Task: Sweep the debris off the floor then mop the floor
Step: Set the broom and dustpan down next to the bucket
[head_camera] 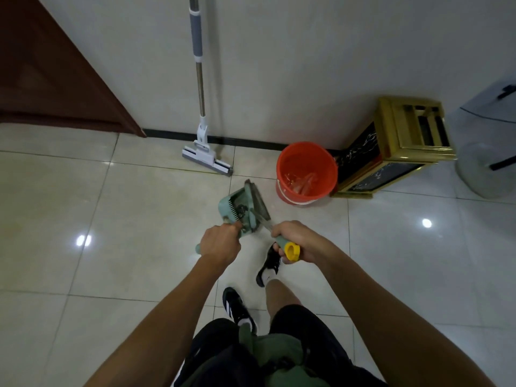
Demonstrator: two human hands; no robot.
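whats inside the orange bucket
The orange bucket holds something pale and glossy at the bottom, maybe water or clear plastic; the picture cannot settle which. Its near wall hides part of the bottom.

Dim indoor light — lamp glare on glossy floor, fisheye-bent edges.

Glossy pale floor tiles mirror the lights. The mop has a shiny metal pole (grey matt sleeve higher up); bucket and dustpan look smooth plastic.
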